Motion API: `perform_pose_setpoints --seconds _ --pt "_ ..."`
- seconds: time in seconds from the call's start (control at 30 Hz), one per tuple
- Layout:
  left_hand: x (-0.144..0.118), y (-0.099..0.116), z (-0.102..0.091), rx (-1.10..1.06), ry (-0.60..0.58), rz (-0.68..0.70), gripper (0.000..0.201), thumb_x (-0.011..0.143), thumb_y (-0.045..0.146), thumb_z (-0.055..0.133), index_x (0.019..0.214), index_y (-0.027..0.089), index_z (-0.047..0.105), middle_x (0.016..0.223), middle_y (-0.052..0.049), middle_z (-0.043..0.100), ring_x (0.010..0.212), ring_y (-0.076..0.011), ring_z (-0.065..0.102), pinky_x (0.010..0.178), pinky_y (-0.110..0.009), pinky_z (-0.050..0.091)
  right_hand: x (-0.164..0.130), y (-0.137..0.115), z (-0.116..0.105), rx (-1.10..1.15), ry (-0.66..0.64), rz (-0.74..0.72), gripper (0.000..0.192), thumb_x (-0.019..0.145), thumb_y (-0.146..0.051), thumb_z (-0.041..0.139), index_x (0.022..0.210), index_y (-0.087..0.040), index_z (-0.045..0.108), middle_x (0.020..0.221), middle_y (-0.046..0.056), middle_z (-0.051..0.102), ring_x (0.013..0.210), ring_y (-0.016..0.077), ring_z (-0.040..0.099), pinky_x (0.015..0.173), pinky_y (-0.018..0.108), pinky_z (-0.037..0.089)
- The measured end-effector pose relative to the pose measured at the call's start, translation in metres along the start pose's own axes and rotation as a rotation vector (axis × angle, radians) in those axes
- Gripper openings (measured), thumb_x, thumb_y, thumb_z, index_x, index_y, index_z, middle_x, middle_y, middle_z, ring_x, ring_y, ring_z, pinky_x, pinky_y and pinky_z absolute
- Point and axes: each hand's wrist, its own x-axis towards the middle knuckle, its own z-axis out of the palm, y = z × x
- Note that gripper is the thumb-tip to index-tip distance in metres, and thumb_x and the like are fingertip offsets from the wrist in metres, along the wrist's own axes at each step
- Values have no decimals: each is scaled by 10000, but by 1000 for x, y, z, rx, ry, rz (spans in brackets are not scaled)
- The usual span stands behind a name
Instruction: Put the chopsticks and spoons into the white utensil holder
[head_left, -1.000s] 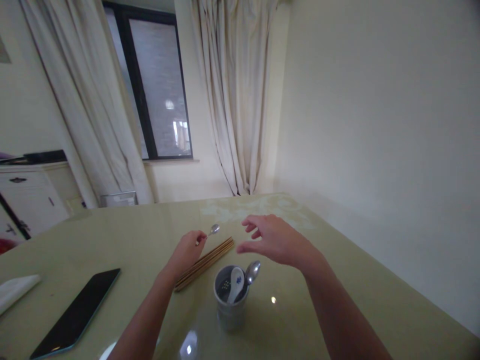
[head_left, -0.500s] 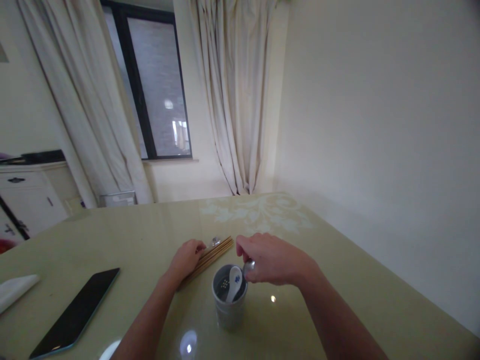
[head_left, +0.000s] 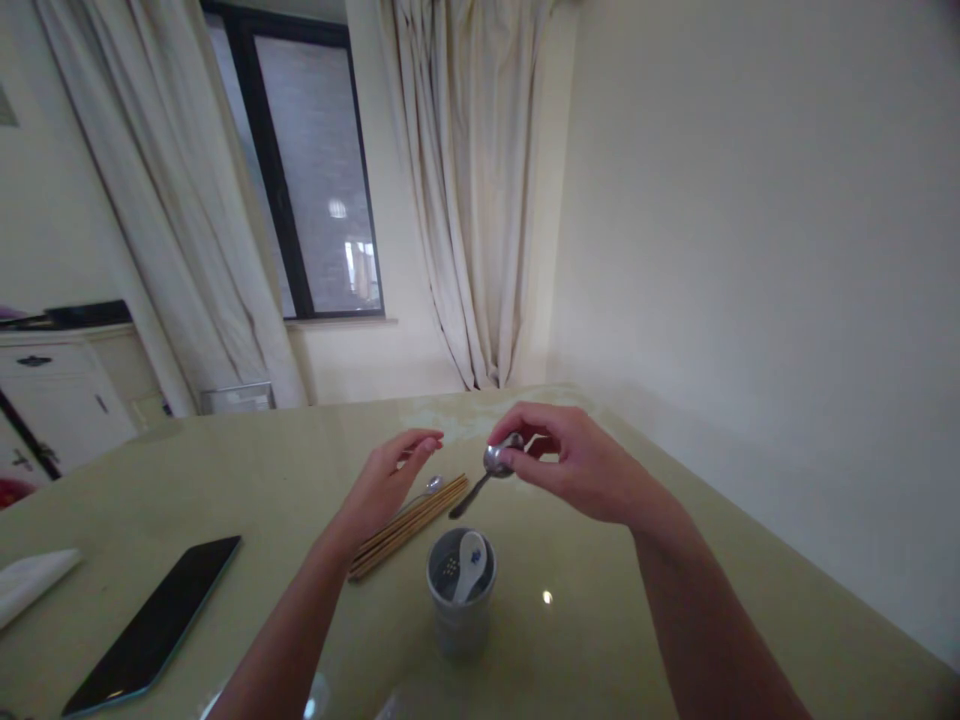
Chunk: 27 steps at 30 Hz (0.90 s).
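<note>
My right hand [head_left: 566, 455] pinches a metal spoon [head_left: 480, 487] by its bowl, above and just right of the cup, with the handle slanting down to the left. Below it stands a grey cup [head_left: 461, 625] with holes visible in its bottom. A white ceramic spoon [head_left: 472, 565] with a blue mark leans inside. My left hand [head_left: 390, 478] is open, fingers stretched out, over a bundle of wooden chopsticks [head_left: 412, 527]. Another metal spoon [head_left: 433, 485] lies along the far side of the chopsticks, its handle partly hidden by my left hand.
A dark tablet or phone [head_left: 154, 625] lies on the glossy greenish table [head_left: 600, 640] at the left. A white object [head_left: 37, 580] sits at the left edge. The wall [head_left: 750, 300] runs along the table's right side; curtains [head_left: 480, 200] hang behind.
My right hand has risen away from the cup, bringing the metal spoon up with it. My left hand has lifted off the chopsticks and spoon, its fingers now extended.
</note>
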Motion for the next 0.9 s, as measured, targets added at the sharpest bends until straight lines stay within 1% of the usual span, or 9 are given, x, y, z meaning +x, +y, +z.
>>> perform_pose_setpoints --seconds 0.07,0.1,0.2,0.33,0.4,0.47,0.53,0.7,0.9 --pt "-4 31 -3 -149 -90 68 465 1051 561 473 1253 234 733 1140 -84 796 1093 -236 715 1014 -377 537 5 5 3 76 78 -23 85 948 -240 677 971 -204 751 922 26 776 865 177 746 794 298 604" --pt "-6 43 -4 -192 -143 72 484 1055 569 458 1220 219 748 1023 -74 798 983 -221 723 937 -356 555 7 8 7 95 97 -33 82 952 -246 676 955 -203 745 926 30 774 891 185 750 816 311 611" --pt "-7 49 -6 -163 -203 57 505 1048 576 460 1111 195 786 735 -8 695 697 -165 626 699 -281 511 14 19 17 112 127 -39 88 954 -231 678 1029 -213 719 1021 44 774 979 196 754 838 320 618" --pt "-1 -2 -9 117 -145 -17 426 1035 473 463 1042 217 803 790 -21 717 773 -189 643 734 -281 502 15 28 27 -86 131 44 422 913 -209 753 1309 -243 613 1338 102 705 1138 225 722 886 343 600" --pt "-1 -35 -9 445 -167 -161 354 1013 371 483 972 243 810 901 -46 772 883 -208 683 812 -285 508 13 29 32 -264 -30 93 456 887 -252 809 1303 -217 624 1307 119 722 1090 242 728 902 363 572" --pt "-5 -62 -9 568 -136 -241 312 983 318 527 899 221 811 954 -93 774 956 -240 691 864 -311 493 11 29 39 -412 -247 133 445 852 -342 859 1225 -189 669 1197 117 760 1028 263 731 864 355 545" --pt "-11 -80 -7 633 -119 -302 300 975 301 543 864 212 808 958 -115 768 963 -252 697 862 -320 486 11 27 48 -539 -373 168 449 817 -432 881 1143 -182 700 1109 112 777 1005 287 728 797 333 517" --pt "-19 -96 -3 679 -136 -365 272 990 282 535 932 227 796 1048 -115 786 1002 -246 715 850 -305 484 14 22 69 -717 -439 215 481 747 -481 909 1069 -184 711 1030 119 799 936 315 751 685 314 471" --pt "-23 -99 1 618 -177 -380 163 943 270 620 906 219 771 949 -77 808 908 -226 733 787 -292 482 12 21 74 -766 -500 172 230 783 -186 767 1009 -189 721 993 112 812 905 287 766 637 291 435"
